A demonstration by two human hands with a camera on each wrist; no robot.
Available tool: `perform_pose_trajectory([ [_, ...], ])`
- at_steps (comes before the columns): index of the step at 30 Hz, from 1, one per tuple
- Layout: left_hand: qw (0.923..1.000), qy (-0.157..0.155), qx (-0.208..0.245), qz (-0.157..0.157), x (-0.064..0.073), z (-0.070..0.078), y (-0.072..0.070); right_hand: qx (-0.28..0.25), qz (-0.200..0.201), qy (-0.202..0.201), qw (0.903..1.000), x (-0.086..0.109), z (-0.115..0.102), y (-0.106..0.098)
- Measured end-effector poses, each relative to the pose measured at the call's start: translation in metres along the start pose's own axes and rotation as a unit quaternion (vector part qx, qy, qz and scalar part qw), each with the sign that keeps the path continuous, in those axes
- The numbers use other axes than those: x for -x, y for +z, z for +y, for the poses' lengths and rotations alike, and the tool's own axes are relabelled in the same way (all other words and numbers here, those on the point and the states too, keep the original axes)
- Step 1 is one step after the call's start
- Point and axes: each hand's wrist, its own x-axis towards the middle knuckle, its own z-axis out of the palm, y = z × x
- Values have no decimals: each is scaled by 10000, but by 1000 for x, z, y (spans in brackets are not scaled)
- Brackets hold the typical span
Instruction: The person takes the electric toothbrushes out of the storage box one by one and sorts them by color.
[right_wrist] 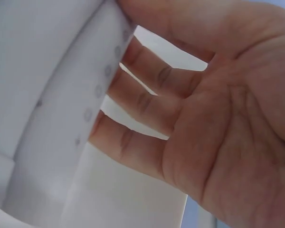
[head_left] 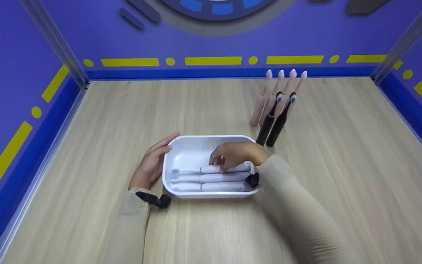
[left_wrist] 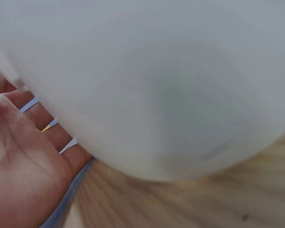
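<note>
A white plastic basin (head_left: pixel 211 195) stands on the table, with three white electric toothbrushes lying side by side inside. My left hand (head_left: pixel 149 168) holds the basin's left end, thumb at the rim and fingers along the outer wall; in the left wrist view its palm (left_wrist: pixel 23 166) is beside the blurred wall. Reaching in from the right, my right hand (head_left: pixel 237 153) pinches the handle of the farthest toothbrush (head_left: pixel 206 169). The middle toothbrush (head_left: pixel 220 178) and the nearest toothbrush (head_left: pixel 218 187) lie in front of it. Close up, fingers (right_wrist: pixel 137 104) touch a white handle (right_wrist: pixel 80 123) with small round marks.
Behind the basin to the right, two black electric toothbrushes (head_left: pixel 277 126) stand upright, with several pink electric toothbrushes (head_left: pixel 258 110) behind them. A black wrist camera (head_left: pixel 154 200) sits on each sleeve. Blue panels (head_left: pixel 211 47) enclose the wooden table (head_left: pixel 141 110) at the back and sides.
</note>
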Motion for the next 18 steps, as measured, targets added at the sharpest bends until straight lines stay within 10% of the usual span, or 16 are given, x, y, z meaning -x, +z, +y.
perform_pose_trajectory([
  [18, 10000, 40, -23, -80, 0, 0, 0, 159, 351, -428, 9983, 0, 0, 0],
])
